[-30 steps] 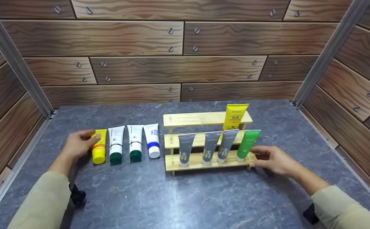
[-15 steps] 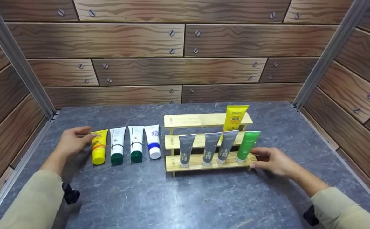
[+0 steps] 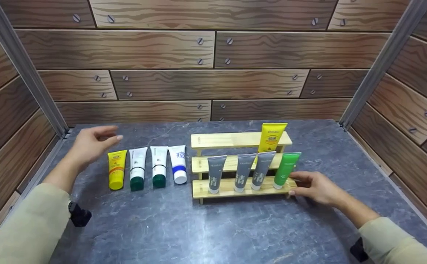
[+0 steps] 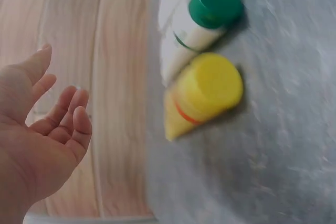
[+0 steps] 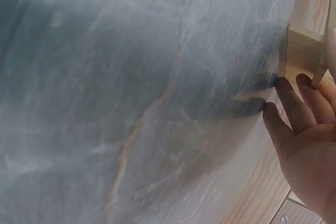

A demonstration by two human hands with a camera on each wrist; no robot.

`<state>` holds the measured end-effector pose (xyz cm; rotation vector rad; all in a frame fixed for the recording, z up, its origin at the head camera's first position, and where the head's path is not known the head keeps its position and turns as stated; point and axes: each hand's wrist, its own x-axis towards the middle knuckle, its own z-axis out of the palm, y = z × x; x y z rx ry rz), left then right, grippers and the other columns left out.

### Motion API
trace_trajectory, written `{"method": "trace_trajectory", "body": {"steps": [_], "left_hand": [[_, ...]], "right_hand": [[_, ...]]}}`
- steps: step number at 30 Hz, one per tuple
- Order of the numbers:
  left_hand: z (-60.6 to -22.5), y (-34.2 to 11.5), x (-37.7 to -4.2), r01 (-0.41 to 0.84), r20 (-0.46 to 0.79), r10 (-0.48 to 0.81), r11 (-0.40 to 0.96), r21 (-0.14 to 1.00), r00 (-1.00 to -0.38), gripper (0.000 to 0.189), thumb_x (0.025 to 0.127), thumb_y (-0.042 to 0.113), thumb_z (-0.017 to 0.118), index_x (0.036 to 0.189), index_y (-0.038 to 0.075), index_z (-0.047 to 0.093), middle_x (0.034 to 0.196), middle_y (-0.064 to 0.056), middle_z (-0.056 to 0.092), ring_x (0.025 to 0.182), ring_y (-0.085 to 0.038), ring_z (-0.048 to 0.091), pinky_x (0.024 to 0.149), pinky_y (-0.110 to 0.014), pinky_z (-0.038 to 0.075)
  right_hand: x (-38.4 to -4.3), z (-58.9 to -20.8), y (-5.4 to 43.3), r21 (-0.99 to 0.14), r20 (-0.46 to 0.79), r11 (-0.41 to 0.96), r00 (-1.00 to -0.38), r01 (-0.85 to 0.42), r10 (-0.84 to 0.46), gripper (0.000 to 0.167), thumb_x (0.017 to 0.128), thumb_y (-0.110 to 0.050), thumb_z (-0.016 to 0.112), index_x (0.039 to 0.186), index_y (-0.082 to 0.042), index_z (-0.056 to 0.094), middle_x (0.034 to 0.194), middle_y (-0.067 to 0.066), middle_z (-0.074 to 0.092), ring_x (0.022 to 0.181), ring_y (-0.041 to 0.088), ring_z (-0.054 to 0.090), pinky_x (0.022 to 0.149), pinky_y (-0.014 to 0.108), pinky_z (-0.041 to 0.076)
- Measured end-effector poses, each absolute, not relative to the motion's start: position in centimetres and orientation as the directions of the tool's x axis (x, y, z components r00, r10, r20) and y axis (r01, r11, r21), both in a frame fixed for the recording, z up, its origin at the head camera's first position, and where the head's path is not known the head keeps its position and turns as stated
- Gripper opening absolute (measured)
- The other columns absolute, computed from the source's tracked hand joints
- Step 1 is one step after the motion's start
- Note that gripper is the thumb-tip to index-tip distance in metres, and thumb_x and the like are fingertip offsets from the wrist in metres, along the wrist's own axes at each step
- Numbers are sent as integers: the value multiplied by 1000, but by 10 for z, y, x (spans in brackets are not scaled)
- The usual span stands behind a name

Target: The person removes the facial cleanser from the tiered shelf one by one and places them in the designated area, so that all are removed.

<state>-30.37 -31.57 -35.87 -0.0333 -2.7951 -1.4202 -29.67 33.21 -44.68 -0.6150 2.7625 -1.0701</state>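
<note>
My left hand (image 3: 93, 143) hovers above and behind a yellow tube (image 3: 117, 169) lying leftmost in a row; its fingers are loosely extended and hold nothing. Beside that tube lie two white tubes with green caps, one (image 3: 137, 168) and another (image 3: 159, 165), then a white tube with a blue band (image 3: 178, 163). My right hand (image 3: 318, 187) holds the right end of a three-step wooden rack (image 3: 199, 189), thumb in front and fingers behind. On the rack's bottom step stand several tubes: grey ones (image 3: 215, 172) and a green one (image 3: 286, 170). A larger yellow tube (image 3: 271, 138) stands farther back.
The things stand on a grey marbled tabletop (image 3: 169, 227). Wood-patterned walls (image 3: 162, 47) with metal corner posts (image 3: 375, 69) enclose it at the back and sides. A small black device (image 3: 78, 214) sits at the left wrist.
My left hand has let go of the leftmost yellow tube and lifted up and away from it. The right hand stays at the rack's end. The head view has shifted slightly.
</note>
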Motion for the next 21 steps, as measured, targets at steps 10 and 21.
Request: {"method": "trace_trajectory", "body": {"steps": [10, 21], "left_hand": [[-306, -255, -303, 232, 168, 161, 603, 764, -972, 54, 102, 34, 74, 149, 9, 62, 137, -16, 69, 118, -29, 66, 99, -45, 56], [-274, -174, -306, 413, 269, 336, 506, 757, -903, 48, 98, 27, 79, 142, 11, 67, 126, -8, 75, 108, -23, 72, 92, -35, 60]], "right_hand": [[-297, -448, 334, -665, 31, 674, -915, -320, -403, 62, 92, -27, 84, 138, 10, 63, 137, 29, 65, 127, 45, 62, 109, 58, 47], [-298, -447, 333, -664, 24, 678, -915, -317, -404, 62, 92, -26, 85, 138, 9, 63, 138, 28, 65, 128, 46, 62, 110, 59, 46]]}}
